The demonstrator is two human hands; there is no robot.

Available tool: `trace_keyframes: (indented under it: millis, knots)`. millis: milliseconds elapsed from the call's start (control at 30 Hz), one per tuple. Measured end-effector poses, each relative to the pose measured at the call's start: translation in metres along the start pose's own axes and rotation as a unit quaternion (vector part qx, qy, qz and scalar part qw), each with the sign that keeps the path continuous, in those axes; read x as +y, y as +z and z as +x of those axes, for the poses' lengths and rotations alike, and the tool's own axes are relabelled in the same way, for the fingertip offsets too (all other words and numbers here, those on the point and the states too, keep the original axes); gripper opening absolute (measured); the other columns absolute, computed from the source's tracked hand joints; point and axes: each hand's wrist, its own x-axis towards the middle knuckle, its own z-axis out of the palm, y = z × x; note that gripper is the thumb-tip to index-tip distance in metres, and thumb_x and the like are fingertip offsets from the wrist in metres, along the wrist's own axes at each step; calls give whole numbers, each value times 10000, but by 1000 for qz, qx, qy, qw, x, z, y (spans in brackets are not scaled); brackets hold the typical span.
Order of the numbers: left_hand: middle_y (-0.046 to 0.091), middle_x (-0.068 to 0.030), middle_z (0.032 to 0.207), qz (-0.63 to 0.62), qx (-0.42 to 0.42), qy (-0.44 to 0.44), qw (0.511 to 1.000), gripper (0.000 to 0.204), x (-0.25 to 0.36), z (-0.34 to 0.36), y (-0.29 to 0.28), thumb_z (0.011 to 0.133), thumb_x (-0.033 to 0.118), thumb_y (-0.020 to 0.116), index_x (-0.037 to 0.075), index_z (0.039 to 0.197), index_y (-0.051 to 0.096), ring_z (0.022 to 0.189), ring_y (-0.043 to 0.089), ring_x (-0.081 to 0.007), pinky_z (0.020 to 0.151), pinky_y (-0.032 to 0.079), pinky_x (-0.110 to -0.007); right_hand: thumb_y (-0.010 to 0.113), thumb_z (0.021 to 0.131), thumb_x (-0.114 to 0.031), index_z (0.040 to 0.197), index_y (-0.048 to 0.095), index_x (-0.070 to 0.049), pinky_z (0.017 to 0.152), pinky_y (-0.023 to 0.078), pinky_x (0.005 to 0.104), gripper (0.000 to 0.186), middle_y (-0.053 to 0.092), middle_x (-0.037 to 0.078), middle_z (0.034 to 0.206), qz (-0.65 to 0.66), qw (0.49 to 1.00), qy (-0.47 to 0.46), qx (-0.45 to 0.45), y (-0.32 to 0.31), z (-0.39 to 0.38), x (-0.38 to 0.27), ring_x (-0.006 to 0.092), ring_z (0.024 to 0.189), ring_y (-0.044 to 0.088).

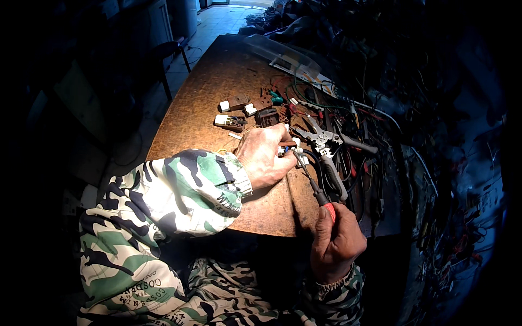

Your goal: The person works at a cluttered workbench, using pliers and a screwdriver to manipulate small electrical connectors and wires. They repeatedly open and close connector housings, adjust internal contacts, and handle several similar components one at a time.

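Note:
My left hand (263,155) rests on the worn wooden bench, fingers closed around a small brown-and-white connector (299,146), partly hidden, with a bit of blue showing on it. My right hand (337,239) grips a screwdriver (326,209) with a red and black handle; its shaft runs up to the connector in my left fingers. Just right of the connector lies a metal wire-stripping tool (331,140) with grey handles. Behind my left hand are several similar brown parts (237,102) with white ends and a dark brown block (267,118).
The wooden bench (190,98) carries tangled wires (359,117) on its right and a clear plastic sheet (272,51) at the far end. A dark chair (166,49) stands left of the bench on a tiled floor (220,19). Dark clutter fills the right side.

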Motion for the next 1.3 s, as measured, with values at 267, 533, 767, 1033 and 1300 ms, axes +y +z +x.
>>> trace_keyframes:
  millis: [267,533,767,1033,1300]
  knots:
    - [725,-203,787,3,16,31,999,301,-8,-2,4,829,190,740,-34,1028,711,633,698,-298,609,541,-426,738,983,-116,1017,647,26,626,549,303,172,682,143,827,2,997,-33,67,12,-6,8,207,704,706]
    - [729,-199,794,12,12,40,999,270,-1,-3,1,834,159,727,-34,1022,710,649,708,-304,618,550,-420,774,938,-76,1022,651,28,632,538,304,182,686,139,829,14,999,-2,44,7,-3,13,203,686,696]
    - [748,-226,897,25,7,58,998,281,0,-4,1,828,150,731,-41,1030,691,734,735,-357,669,575,-436,820,903,-127,1015,668,19,560,514,364,239,651,151,798,36,998,45,7,9,-13,23,277,619,658]
    - [747,-228,901,44,26,78,996,271,-2,-6,-1,826,154,727,-38,1014,694,768,744,-360,695,584,-438,809,838,-74,1076,689,36,528,502,393,289,577,105,773,-88,989,-108,-40,0,2,12,285,603,610]
    - [740,-230,936,57,16,82,995,249,2,-7,-1,822,125,726,-36,1006,677,865,756,-374,761,600,-432,692,995,-156,1094,705,66,486,417,316,243,578,60,704,128,980,115,-103,-1,2,9,134,562,520]
